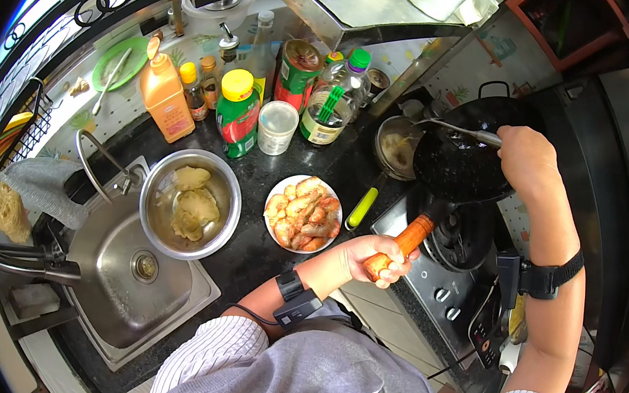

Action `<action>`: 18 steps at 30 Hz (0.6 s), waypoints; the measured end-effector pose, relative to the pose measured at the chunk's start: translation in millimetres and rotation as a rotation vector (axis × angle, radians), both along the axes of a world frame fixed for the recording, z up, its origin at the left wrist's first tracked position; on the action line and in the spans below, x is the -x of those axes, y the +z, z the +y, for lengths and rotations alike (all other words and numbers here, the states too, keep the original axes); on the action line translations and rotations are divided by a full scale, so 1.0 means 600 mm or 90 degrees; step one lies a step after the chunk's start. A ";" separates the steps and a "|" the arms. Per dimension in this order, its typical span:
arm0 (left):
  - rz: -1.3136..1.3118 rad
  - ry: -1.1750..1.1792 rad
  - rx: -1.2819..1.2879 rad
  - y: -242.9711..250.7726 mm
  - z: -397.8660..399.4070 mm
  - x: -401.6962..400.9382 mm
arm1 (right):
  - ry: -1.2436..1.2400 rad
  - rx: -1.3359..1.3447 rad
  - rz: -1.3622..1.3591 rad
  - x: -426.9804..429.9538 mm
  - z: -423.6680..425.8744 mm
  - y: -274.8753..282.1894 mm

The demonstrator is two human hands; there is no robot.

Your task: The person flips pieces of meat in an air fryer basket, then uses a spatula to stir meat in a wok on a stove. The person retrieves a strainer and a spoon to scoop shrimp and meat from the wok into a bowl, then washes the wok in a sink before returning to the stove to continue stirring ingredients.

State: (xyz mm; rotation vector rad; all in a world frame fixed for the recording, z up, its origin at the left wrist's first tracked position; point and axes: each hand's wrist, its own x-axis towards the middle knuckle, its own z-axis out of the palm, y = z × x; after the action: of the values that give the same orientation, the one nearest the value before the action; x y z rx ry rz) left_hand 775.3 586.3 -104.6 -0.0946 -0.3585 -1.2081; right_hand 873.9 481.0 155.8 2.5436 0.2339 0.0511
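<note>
My left hand (384, 258) grips the wooden handle (414, 234) of a black wok (465, 168), which is tilted and raised above the stove's left side. My right hand (523, 154) is closed around the metal handle of a cooking utensil (464, 130); the utensil's far end reaches over the wok's left rim, beside a small pan with a strainer-like rim (396, 147) and a lime-green handle (362, 208). Brownish liquid shows in that pan. A white plate of cooked shrimp (303, 213) stands on the black counter left of the wok.
A steel bowl (235, 210) with pale yellowish pieces sits by the sink (119, 296). Behind are an orange bottle (167, 102), a green bottle (237, 122), a lidded plastic tub (277, 128) and a clear jug (335, 99). The burner (458, 238) lies below the wok; a metal shelf (361, 11) overhangs.
</note>
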 end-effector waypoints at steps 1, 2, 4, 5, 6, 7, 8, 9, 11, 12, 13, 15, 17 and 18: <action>0.002 0.003 0.000 0.001 0.002 0.001 | 0.003 0.000 0.002 0.003 0.002 0.003; -0.012 0.011 -0.011 0.003 0.004 0.002 | 0.032 0.014 -0.010 0.009 0.002 0.010; -0.023 0.020 -0.020 0.004 0.006 0.006 | 0.066 0.051 -0.028 0.016 -0.001 0.025; -0.027 0.021 -0.032 0.003 0.006 0.007 | 0.054 0.057 -0.022 0.020 0.001 0.036; -0.034 0.023 -0.045 0.004 0.007 0.007 | 0.058 0.081 -0.017 0.019 -0.006 0.044; -0.033 0.024 -0.045 0.004 0.008 0.007 | 0.061 0.105 -0.012 0.019 -0.009 0.051; -0.038 0.027 -0.045 0.005 0.010 0.009 | 0.007 0.100 0.004 0.022 -0.006 0.060; -0.046 0.026 -0.044 0.006 0.009 0.010 | -0.011 0.123 0.005 0.021 -0.019 0.063; -0.048 0.023 -0.045 0.006 0.010 0.010 | -0.048 0.099 0.005 0.024 -0.035 0.068; -0.049 0.020 -0.047 0.006 0.009 0.009 | -0.049 0.099 0.005 0.023 -0.039 0.067; -0.050 0.020 -0.047 0.005 0.009 0.010 | -0.068 0.070 0.010 0.021 -0.043 0.064; -0.040 0.015 -0.046 0.005 0.009 0.010 | -0.087 0.040 0.014 0.016 -0.050 0.055; -0.042 0.016 -0.046 0.007 0.009 0.012 | -0.030 0.007 0.012 0.005 -0.056 0.042; -0.042 0.014 -0.044 0.008 0.009 0.013 | -0.040 0.006 0.020 0.000 -0.055 0.037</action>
State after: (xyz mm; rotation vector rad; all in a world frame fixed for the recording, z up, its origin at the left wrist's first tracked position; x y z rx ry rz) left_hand 767.7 591.8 -99.9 0.0094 -0.3735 -1.2022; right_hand 874.1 448.1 177.9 2.5417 0.1658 -0.0143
